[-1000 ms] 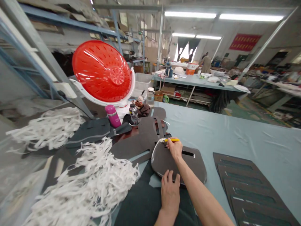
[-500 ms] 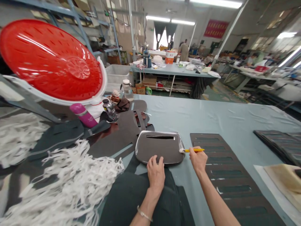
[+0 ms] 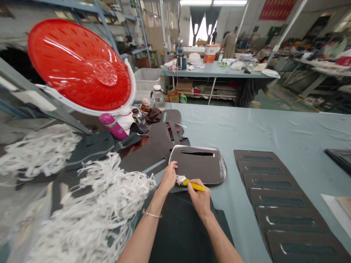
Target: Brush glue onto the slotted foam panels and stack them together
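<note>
A dark grey panel (image 3: 201, 166) with rounded corners and a long slot lies on the table in front of me, a wet white coating along its edges. My left hand (image 3: 168, 178) grips the panel's lower left corner, fingers on top; its thumb is hidden. In my right hand (image 3: 200, 199) is a small brush (image 3: 192, 183) with a yellow handle. Its white-coated bristles touch the panel's lower edge, close beside my left fingers. To the right, several slotted dark grey pieces (image 3: 278, 199) overlap in a row, some with white smears round their slots.
A heap of white strips (image 3: 101, 204) covers the left side. Dark cut pieces (image 3: 153, 148), a pink bottle (image 3: 113, 126), and a clear water bottle (image 3: 159, 98) stand or lie behind it. A large red basin (image 3: 85, 69) leans at the left. People work farther back.
The brush has moved from the panel's right edge to its lower left edge. My left hand has shifted from the lower middle to the left corner. The camera view has turned slightly left.
</note>
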The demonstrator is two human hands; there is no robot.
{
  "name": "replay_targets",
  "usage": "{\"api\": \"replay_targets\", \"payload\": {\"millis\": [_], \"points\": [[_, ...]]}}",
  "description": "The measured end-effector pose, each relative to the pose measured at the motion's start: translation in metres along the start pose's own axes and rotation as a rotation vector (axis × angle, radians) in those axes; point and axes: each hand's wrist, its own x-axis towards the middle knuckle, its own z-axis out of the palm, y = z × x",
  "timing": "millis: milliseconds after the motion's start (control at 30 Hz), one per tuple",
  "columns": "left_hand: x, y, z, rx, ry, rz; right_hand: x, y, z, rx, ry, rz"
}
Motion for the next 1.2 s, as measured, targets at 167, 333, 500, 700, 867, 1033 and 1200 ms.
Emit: {"api": "replay_targets", "payload": {"millis": [167, 333, 500, 700, 867, 1033, 1200], "points": [[-0.018, 0.001, 0.015, 0.198, -0.014, 0.164, 0.000, 0.040, -0.103, -0.282, 0.409, 0.150], [-0.038, 0.019, 0.038, 0.488, 0.135, 0.232, 0.057, 0.009, -0.045, -0.037, 0.410, 0.077], [-0.041, 0.018, 0.041, 0.580, 0.171, 0.265, 0.103, -0.015, 0.049, 0.128, 0.128, -0.023], [-0.040, 0.019, 0.042, 0.526, 0.222, 0.264, 0.108, 0.033, -0.030, -0.220, 0.570, 0.125], [-0.040, 0.019, 0.046, 0.554, 0.222, 0.264, 0.126, 0.009, 0.007, -0.130, 0.423, -0.024], [-0.039, 0.018, 0.040, 0.590, 0.188, 0.284, 0.141, 0.006, 0.043, -0.122, 0.212, -0.065], [-0.036, 0.030, 0.037, 0.569, 0.192, 0.244, 0.135, 0.058, -0.058, -0.452, 0.559, 0.079]]}}
